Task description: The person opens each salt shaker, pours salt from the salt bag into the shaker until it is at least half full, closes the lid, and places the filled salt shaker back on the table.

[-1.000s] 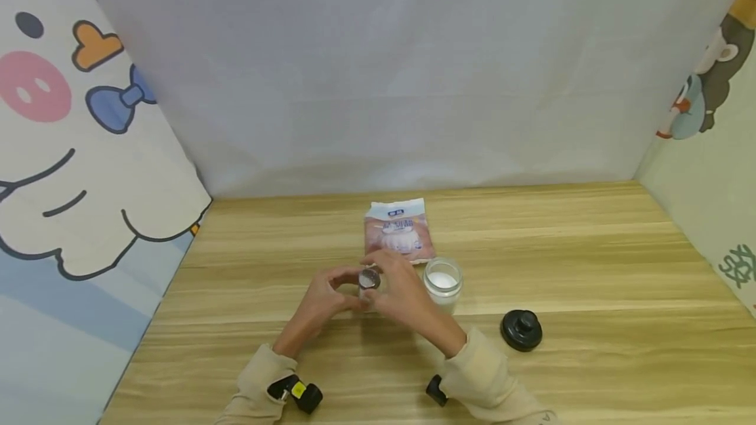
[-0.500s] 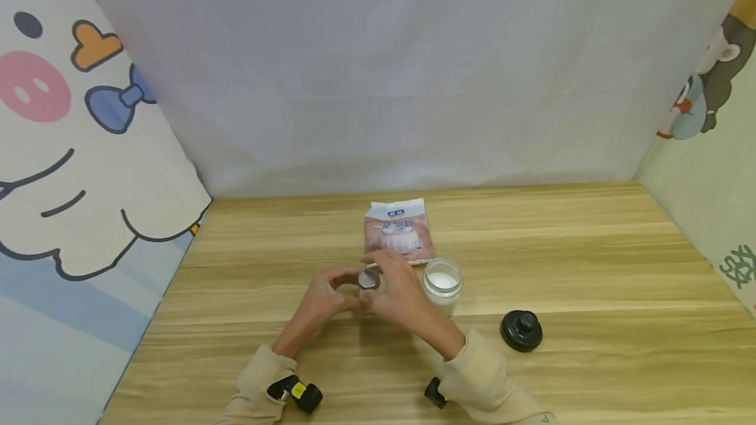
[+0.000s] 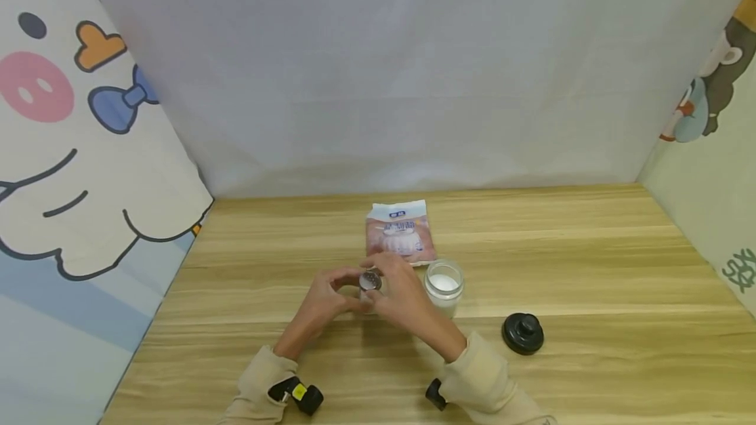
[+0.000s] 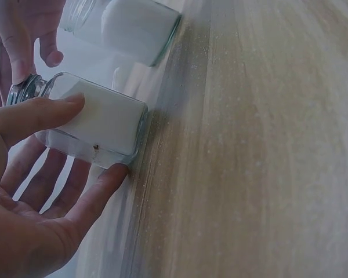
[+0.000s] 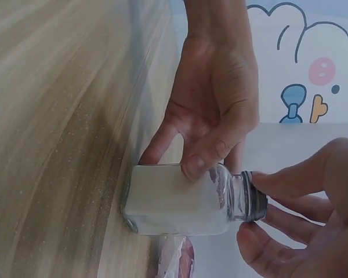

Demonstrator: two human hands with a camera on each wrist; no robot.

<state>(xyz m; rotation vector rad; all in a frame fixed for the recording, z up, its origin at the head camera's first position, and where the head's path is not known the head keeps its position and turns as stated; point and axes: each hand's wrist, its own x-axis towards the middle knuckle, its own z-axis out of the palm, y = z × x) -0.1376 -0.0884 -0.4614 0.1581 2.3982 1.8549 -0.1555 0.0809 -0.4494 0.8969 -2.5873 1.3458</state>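
Observation:
A glass shaker jar [image 5: 174,200] filled with white powder stands upright on the table, topped by a dark metallic cap [image 5: 256,198] with holes. My left hand [image 3: 321,297] grips its glass body, thumb on one side and fingers on the other. At the top, my right hand [image 3: 401,290] pinches the cap between thumb and fingers. Beside the right hand is an open glass jar [image 3: 443,307], also holding white powder; part of it shows in the left wrist view. In the head view the hands cover much of the shaker's body.
A pink and white printed packet [image 3: 400,241] lies flat behind the hands. To the right, a round black lid [image 3: 523,333] with a knob rests on the wooden table [image 3: 590,267]. Small white grains are scattered on the wood in the left wrist view. A pale curtain hangs behind.
Both hands stay in nearly the same place at the shaker. The holes and shine on the cap's top look different from frame to frame. The view has shifted slightly.

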